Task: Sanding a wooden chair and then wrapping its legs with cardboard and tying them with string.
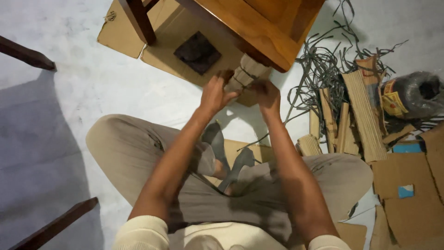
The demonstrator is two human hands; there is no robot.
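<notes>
I sit cross-legged on a white floor in front of a wooden table (259,23). One of its legs is wrapped in corrugated cardboard (245,74) tied with dark strapping bands. My left hand (215,95) grips the left side of that wrapped leg. On the wrapping's right side, my right hand (267,95) presses with fingers curled, possibly on a band. The leg's lower end is hidden behind my hands.
A flat cardboard sheet (171,51) lies under the table with a dark square pad (198,52) on it. At right are a tangle of grey strapping (323,65), corrugated cardboard strips (363,113), flat cardboard pieces (407,199) and a plastic-wrapped bundle (414,95). Dark wooden legs (25,54) stand at left.
</notes>
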